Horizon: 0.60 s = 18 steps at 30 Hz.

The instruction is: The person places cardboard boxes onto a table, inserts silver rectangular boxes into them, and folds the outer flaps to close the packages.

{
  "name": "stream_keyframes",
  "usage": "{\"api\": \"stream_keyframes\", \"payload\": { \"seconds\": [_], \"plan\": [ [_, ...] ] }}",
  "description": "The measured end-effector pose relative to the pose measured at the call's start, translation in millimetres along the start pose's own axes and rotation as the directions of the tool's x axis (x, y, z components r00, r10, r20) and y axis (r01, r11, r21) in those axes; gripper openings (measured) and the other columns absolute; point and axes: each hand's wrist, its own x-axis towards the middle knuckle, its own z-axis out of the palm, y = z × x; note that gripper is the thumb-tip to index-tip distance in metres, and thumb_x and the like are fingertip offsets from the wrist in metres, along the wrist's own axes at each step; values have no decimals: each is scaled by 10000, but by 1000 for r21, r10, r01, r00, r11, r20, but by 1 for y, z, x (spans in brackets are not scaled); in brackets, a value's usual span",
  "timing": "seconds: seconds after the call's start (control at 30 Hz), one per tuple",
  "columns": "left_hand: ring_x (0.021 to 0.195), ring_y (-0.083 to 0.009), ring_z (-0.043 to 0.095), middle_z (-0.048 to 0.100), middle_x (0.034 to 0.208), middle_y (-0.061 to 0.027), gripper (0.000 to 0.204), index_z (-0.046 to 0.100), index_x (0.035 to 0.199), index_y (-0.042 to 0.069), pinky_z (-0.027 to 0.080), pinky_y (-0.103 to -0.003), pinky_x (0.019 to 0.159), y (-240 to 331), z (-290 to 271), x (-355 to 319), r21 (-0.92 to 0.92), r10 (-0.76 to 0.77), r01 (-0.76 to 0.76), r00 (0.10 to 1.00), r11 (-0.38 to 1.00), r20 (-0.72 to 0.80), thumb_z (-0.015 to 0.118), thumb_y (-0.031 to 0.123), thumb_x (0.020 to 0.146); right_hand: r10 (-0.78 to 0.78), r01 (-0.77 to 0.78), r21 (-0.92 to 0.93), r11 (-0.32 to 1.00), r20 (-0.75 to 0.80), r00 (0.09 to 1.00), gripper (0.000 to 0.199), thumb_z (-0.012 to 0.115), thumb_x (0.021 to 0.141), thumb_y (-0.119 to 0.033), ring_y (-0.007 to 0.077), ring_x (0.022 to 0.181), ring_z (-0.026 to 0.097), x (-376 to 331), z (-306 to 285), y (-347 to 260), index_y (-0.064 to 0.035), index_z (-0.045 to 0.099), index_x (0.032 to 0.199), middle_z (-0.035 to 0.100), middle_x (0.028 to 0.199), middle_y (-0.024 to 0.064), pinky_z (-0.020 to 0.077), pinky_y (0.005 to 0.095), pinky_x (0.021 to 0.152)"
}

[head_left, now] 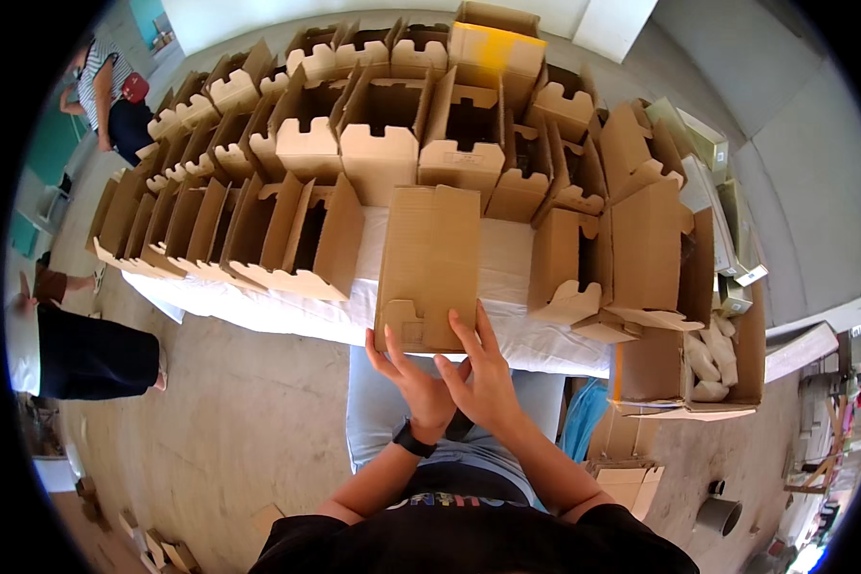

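Cardboard box point(430, 253) sits over the white cloth point(507, 256) at its near edge, between open cartons point(381, 148); left hand point(425, 392) and right hand point(491, 385) touch its near end, fingers spread rather than clenched; it looks stiff, dry, crushable at corners; weight cannot be told; opposite long sides seem the surest hold.

Two hands point(423, 390), one closed box point(430, 258), seemingly twenty-plus open boxes point(381, 158)

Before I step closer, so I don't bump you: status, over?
Left hand, right hand: fingers at near end of box. Box appears closed. Open cartons beyond and either side.
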Motion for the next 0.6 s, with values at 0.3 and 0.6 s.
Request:
{"api": "stream_keyframes", "payload": {
  "seconds": [0.3, 0.6],
  "plan": [
    [1409, -476, 73, -5, 1519, -285, 1146, 107, 1494, 39, 225, -583, 1086, -32, -40, 50, 144, 93, -81, 993, 986, -78, 856, 313, 671, -175, 174, 24, 984, 84, 981, 575, 661, 869, -218, 290, 746, 673, 36, 51, -13, -91, 459, 1392, 257, 1429, 390, 517, 366, 832],
    [1408, -449, 111, 45, 1518, -266, 1166, 134, 1499, 85, 224, -569, 1098, -48, -45, 53, 119, 55, -56, 998, 991, 7, 874, 251, 614, -272, 271, 28, 962, 116, 955, 487, 663, 875, -168, 394, 1274, 461, 39, 60, 5, -100, 509, 1332, 109, 1500, 356, 382, 438, 1039]
  ]
}}
